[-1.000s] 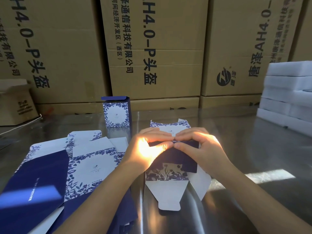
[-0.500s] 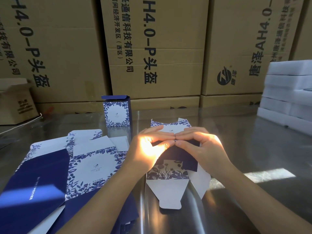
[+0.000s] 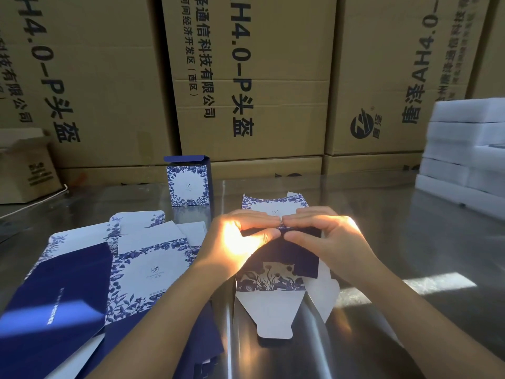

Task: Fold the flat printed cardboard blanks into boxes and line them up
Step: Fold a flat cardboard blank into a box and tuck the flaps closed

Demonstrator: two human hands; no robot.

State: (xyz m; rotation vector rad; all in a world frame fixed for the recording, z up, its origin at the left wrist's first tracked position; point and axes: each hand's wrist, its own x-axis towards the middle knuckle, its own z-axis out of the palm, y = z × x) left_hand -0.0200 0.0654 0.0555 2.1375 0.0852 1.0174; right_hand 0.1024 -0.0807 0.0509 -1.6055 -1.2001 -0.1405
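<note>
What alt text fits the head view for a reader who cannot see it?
The left hand and right hand, fingertips meeting, pinch a fold of a half-folded blue-and-white blank on a metal table. Flat blanks lie to its left, one finished box stands behind, and brown cartons line the back.

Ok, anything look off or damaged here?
Nothing damaged or spilled. The flat blanks lie loosely fanned, not squared; the finished box stands upright, top flap looks untucked. The left hand and right hand pinch the centre blank.
</note>
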